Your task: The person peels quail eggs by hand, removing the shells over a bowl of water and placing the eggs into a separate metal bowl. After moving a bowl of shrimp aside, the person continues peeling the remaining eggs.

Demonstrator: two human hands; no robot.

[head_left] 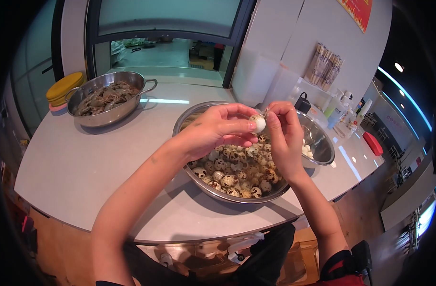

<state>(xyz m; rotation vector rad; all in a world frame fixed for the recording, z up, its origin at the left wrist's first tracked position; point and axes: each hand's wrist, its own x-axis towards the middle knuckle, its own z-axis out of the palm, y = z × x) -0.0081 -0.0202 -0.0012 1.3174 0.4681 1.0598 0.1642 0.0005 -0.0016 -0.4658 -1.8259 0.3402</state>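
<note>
Above the large metal bowl, my left hand pinches a partly peeled quail egg. Its white side is bare, while some speckled shell remains near the top. My right hand is closed at the egg's right edge, thumb and forefinger pressed together on what looks like a piece of eggshell; the fingers partly hide it. Many speckled quail eggs and loose shell bits lie in the bowl below. A second metal bowl stands to the right, with peeled white eggs partly hidden behind my right wrist.
A two-handled metal pan of raw shrimp stands at the left, beside stacked yellow lids. Bottles, a chopstick holder and a red case are at the right. The counter's curved edge runs before me.
</note>
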